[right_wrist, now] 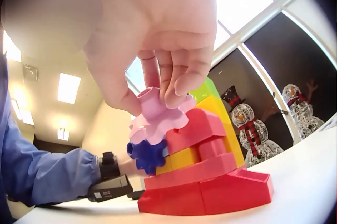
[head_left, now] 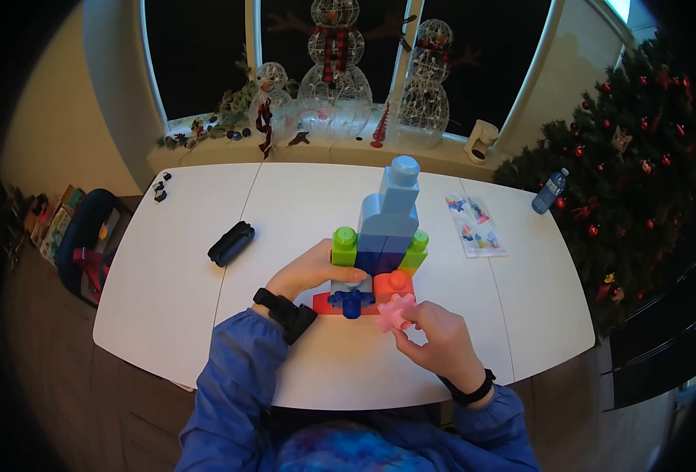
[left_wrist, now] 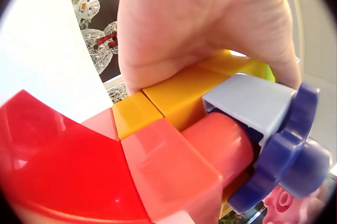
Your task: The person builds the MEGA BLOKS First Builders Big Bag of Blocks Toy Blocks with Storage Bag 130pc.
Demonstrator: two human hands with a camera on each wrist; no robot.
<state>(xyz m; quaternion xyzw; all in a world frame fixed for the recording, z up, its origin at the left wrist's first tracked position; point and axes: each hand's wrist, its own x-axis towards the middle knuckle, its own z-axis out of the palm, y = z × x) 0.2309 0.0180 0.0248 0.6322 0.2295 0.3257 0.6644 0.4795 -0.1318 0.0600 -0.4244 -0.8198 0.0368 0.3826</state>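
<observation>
A tower of toy building blocks stands on the table, its light blue blocks [head_left: 390, 216] rising above two green blocks with rounded tops. My left hand [head_left: 310, 269] grips the tower low on its left side, thumb across the front beside the grey block [left_wrist: 250, 97]; its other fingers are hidden behind the blocks. A dark blue gear [head_left: 351, 303] sits on the front of that grey block. Between thumb and fingertips my right hand [head_left: 445, 340] pinches a pink gear [head_left: 395, 312] by its stem, close in front of the orange-red block [head_left: 394, 282]. Red curved blocks [right_wrist: 234, 192] form the base.
On the white table [head_left: 301, 185] lie a black case [head_left: 232, 244] to the left and a picture sheet [head_left: 475, 226] to the right. A water bottle [head_left: 550, 191] stands near the right edge. Small black pieces [head_left: 160, 191] lie at the far left corner.
</observation>
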